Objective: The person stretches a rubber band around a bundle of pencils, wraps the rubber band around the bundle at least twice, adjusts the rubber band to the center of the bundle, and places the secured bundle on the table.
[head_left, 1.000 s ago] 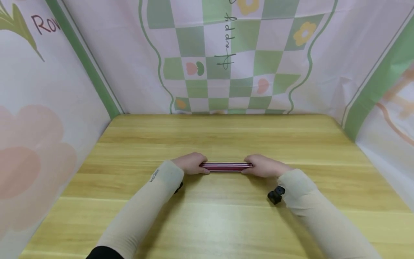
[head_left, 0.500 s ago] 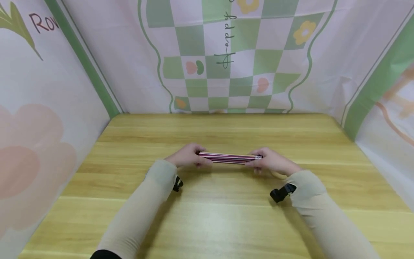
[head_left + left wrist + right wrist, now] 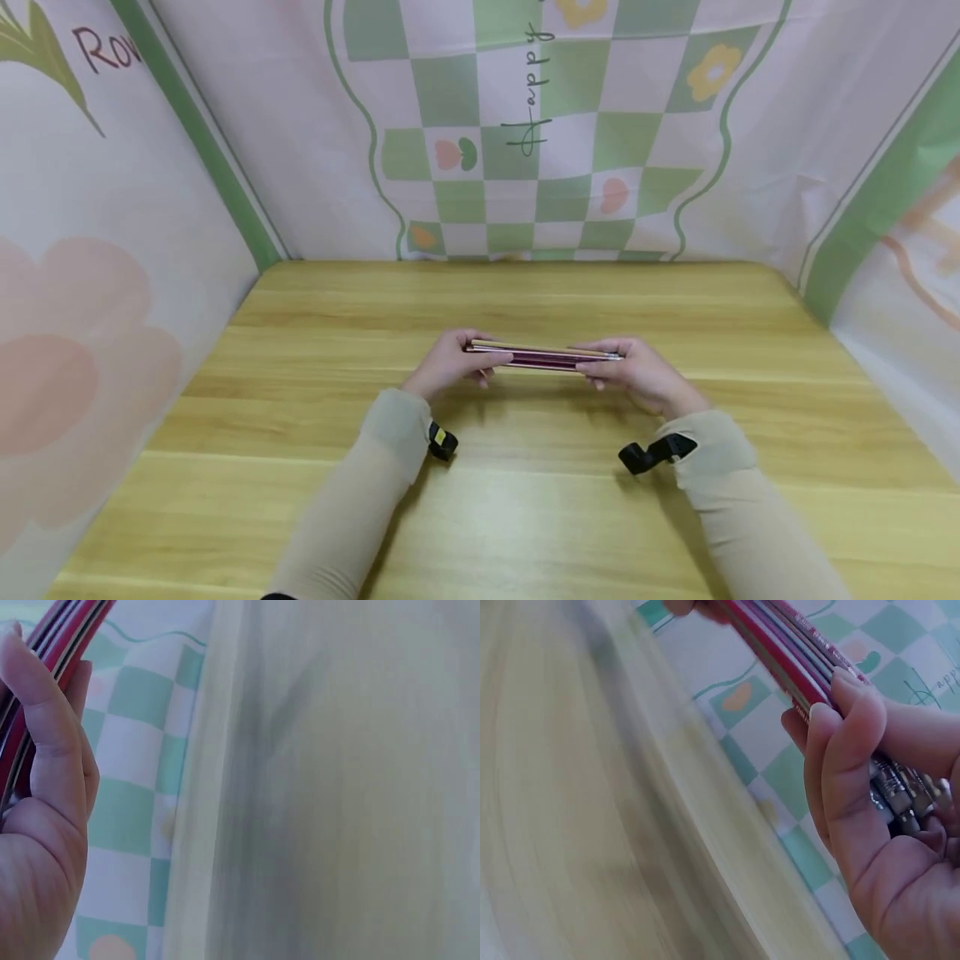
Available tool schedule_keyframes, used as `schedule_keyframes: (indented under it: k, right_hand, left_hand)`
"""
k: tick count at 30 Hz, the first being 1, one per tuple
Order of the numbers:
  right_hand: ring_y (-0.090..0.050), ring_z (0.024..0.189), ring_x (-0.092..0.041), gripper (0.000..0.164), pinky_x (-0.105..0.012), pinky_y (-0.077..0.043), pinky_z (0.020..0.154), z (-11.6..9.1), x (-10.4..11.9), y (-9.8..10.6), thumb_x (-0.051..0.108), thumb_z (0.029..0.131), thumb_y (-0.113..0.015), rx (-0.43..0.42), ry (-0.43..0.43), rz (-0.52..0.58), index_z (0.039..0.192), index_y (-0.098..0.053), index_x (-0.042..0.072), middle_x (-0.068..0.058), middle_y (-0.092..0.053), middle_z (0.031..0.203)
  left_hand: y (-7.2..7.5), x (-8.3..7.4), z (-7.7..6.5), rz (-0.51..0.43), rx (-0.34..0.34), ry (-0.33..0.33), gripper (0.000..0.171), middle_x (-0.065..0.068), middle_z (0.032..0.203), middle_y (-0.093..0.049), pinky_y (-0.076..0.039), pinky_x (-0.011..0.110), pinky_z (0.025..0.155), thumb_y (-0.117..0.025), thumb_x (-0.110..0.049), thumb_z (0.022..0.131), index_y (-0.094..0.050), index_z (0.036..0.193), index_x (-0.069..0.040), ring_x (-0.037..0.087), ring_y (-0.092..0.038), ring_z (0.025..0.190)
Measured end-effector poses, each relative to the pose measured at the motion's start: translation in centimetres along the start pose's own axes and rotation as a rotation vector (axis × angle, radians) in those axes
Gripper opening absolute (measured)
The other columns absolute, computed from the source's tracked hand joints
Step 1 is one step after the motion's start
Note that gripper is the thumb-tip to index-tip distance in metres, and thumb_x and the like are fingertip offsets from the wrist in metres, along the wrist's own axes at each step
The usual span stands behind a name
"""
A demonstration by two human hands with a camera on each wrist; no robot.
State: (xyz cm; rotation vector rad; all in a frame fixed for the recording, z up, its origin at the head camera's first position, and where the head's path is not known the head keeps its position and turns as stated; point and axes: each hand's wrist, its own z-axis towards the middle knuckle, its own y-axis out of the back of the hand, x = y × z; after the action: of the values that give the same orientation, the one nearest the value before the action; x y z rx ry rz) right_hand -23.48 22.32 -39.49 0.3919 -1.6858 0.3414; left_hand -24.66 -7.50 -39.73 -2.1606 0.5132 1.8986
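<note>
Pencils (image 3: 545, 359) shifted slightly farther off, left end farthest; left hand (image 3: 448, 365) and right hand (image 3: 647, 377), fingers curled, grip opposite ends, seemingly clear of table (image 3: 525, 492).

Pencils (image 3: 543, 358): dk red w/ pale stripes, silvery R ends. Sleeves (image 3: 348, 517): beige. Wrist cams (image 3: 444, 447): blk, L one w/ yel patch. Table (image 3: 517, 542): yel-brn woodgrain. Far cloth (image 3: 566, 150): wht & grn checks, yel flowers. Left cloth (image 3: 67, 333): wht, pale pink flower, grn band.
</note>
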Motion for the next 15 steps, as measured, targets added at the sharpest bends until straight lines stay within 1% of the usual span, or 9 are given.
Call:
schedule_keyframes:
  k: [2,5,7,10,12,14,15]
  right_hand:
    - [-0.061,0.065,-0.006,0.033,-0.017,-0.059,0.062,0.0,0.0,-0.1,-0.002,0.090,-0.067,-0.015,0.002,0.029,0.104,-0.075,0.026,-0.005,-0.073,0.085]
    - [-0.062,0.066,-0.006,0.033,-0.017,-0.059,0.062,-0.1,0.2,-0.4,-0.004,0.090,-0.067,-0.031,0.012,0.041,0.103,-0.075,0.026,-0.007,-0.073,0.087]
    - [-0.062,0.066,-0.007,0.034,-0.017,-0.059,0.062,-0.2,0.3,-0.5,-0.004,0.090,-0.066,-0.039,0.018,0.037,0.102,-0.075,0.026,-0.007,-0.073,0.088]
    - [-0.062,0.067,-0.006,0.034,-0.017,-0.058,0.061,-0.3,0.5,-0.8,-0.004,0.089,-0.067,-0.055,0.026,-0.001,0.102,-0.074,0.026,-0.004,-0.074,0.088]
    - [-0.061,0.068,-0.006,0.031,-0.018,-0.058,0.062,-0.3,0.6,-1.0,-0.003,0.089,-0.068,-0.068,0.021,-0.049,0.111,-0.073,0.019,-0.001,-0.073,0.089]
    - [-0.061,0.068,-0.005,0.033,-0.019,-0.058,0.063,-0.2,0.6,-1.3,-0.001,0.089,-0.069,-0.078,0.018,-0.091,0.120,-0.070,0.009,0.002,-0.073,0.088]
    - [-0.060,0.068,-0.005,0.034,-0.020,-0.058,0.063,-0.1,0.6,-1.4,0.000,0.088,-0.070,-0.080,0.017,-0.107,0.122,-0.068,0.005,0.002,-0.073,0.089]
  left_hand:
    - [-0.3,0.1,0.1,-0.038,-0.009,0.005,0.035,0.022,0.094,-0.069,-0.062,0.026,0.058,-0.080,-0.015,0.084,-0.068,0.114,-0.002,0.016,-0.062,0.063]
    - [-0.6,0.3,0.2,-0.075,-0.017,0.008,0.034,0.019,0.089,-0.070,-0.063,0.027,0.059,-0.080,-0.013,0.084,-0.067,0.113,-0.002,0.016,-0.063,0.061]
    - [-0.9,0.5,0.3,-0.102,-0.022,0.006,0.034,0.015,0.085,-0.070,-0.064,0.029,0.061,-0.080,-0.012,0.084,-0.067,0.113,-0.002,0.016,-0.065,0.063]
    - [-1.2,0.7,0.4,-0.154,-0.024,0.004,0.036,0.008,0.083,-0.071,-0.065,0.032,0.063,-0.079,-0.010,0.084,-0.066,0.116,-0.001,0.017,-0.066,0.066]
    - [-1.3,0.9,0.4,-0.182,-0.016,-0.004,0.042,0.005,0.083,-0.072,-0.065,0.033,0.064,-0.079,-0.010,0.084,-0.062,0.122,0.001,0.020,-0.068,0.071]
    - [-1.4,1.0,0.4,-0.205,-0.011,-0.011,0.049,0.006,0.084,-0.073,-0.066,0.034,0.064,-0.078,-0.010,0.085,-0.058,0.129,0.000,0.025,-0.071,0.075]
    - [-1.4,1.0,0.4,-0.215,-0.010,-0.014,0.051,0.008,0.086,-0.074,-0.066,0.035,0.064,-0.078,-0.010,0.086,-0.056,0.132,-0.003,0.028,-0.072,0.078]
